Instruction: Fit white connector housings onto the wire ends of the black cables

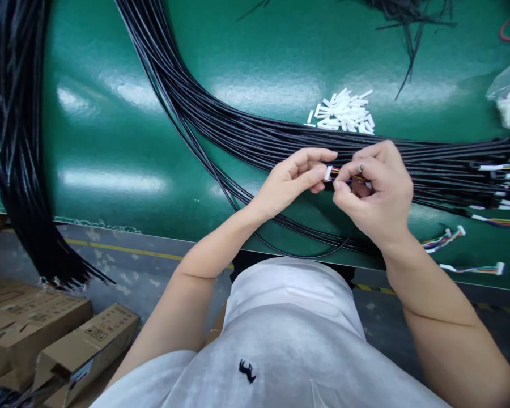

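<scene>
White shirt fills the bottom of the frame, right under the camera. Above it, in the middle, 2 hands meet over the green tabletop [110,141]. Left hand [291,181] pinches a small white plug [328,173] between thumb and finger. Right hand [376,192] is curled tight around thin colored wires [357,178], with its fingertips right at the plug. It looks like the wire ends are being pushed into the plug. That calls for a steady pinch and a straight, gentle push, so no wire bends or goes in the wrong slot.

Black cables [238,136] sweep across the tabletop behind the hands. More white plugs sit in a pile [344,110] just above. Done wire sets [446,237] lie at the right. Boxes [46,340] sit on the floor at the lower left.
</scene>
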Tool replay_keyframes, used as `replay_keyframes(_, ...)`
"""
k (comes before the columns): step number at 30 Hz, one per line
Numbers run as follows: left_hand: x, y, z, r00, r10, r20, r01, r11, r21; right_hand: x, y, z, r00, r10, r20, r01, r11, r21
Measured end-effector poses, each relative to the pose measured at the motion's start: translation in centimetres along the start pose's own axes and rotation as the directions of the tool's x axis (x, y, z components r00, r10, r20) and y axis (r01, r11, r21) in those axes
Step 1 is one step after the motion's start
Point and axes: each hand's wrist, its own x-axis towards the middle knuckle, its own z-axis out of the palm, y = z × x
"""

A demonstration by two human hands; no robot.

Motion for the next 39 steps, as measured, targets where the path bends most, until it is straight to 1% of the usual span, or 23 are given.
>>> replay_keyframes(2, 0.1, 0.2, 0.1, 0.998, -0.066, 0.004, 0.066, 0.990, -0.126, -0.1, 0.0, 0.1, 0.999, -0.033, -0.022, 0.032, 0.998, -0.050)
replay_keyframes(4, 0.2, 0.4, 0.3, 0.995, -0.098, 0.009, 0.097, 0.971, -0.219, -0.2, 0.1, 0.2, 0.996, -0.071, -0.046, 0.066, 0.993, -0.101)
replay_keyframes(6, 0.2, 0.5, 0.4, 0.993, -0.122, 0.008, 0.119, 0.951, -0.286, -0.3, 0.2, 0.3, 0.993, -0.098, -0.068, 0.088, 0.987, -0.134)
replay_keyframes(8, 0.2, 0.6, 0.4, 0.990, -0.141, 0.006, 0.136, 0.940, -0.314, -0.3, 0.4, 0.3, 0.990, -0.112, -0.087, 0.098, 0.984, -0.147)
replay_keyframes(11, 0.1, 0.7, 0.4, 0.989, -0.147, 0.010, 0.143, 0.945, -0.296, -0.4, 0.6, 0.5, 0.985, -0.141, -0.102, 0.122, 0.978, -0.168)
replay_keyframes(15, 0.1, 0.4, 0.5, 0.994, -0.110, 0.003, 0.107, 0.961, -0.256, -0.4, 0.7, 0.6, 0.977, -0.182, -0.111, 0.161, 0.970, -0.180)
replay_keyframes(19, 0.1, 0.0, 0.3, 0.993, -0.117, 0.011, 0.116, 0.958, -0.261, -0.4, 0.6, 0.8, 0.973, -0.189, -0.131, 0.158, 0.964, -0.214)
replay_keyframes(24, 0.1, 0.0, 0.3, 0.991, -0.129, 0.027, 0.131, 0.948, -0.290, -0.5, 0.7, 0.8, 0.980, -0.166, -0.108, 0.133, 0.956, -0.262)
replay_keyframes(29, 0.1, 0.1, 0.4, 0.991, -0.133, 0.024, 0.134, 0.952, -0.275, -0.5, 0.9, 0.9, 0.960, -0.246, -0.137, 0.203, 0.942, -0.266)
replay_keyframes(33, 0.0, 0.2, 0.4, 0.992, -0.128, 0.020, 0.129, 0.964, -0.234, -0.4, 0.9, 1.0, 0.961, -0.237, -0.139, 0.186, 0.933, -0.308)
replay_keyframes(37, 0.0, 0.3, 0.4, 0.994, -0.114, 0.000, 0.111, 0.969, -0.221, -0.4, 1.0, 1.0, 0.955, -0.256, -0.153, 0.205, 0.936, -0.285)
replay_keyframes(39, 0.0, 0.3, 0.4, 0.992, -0.123, 0.002, 0.120, 0.966, -0.229, -0.5, 0.9, 1.0, 0.960, -0.240, -0.145, 0.193, 0.940, -0.281)
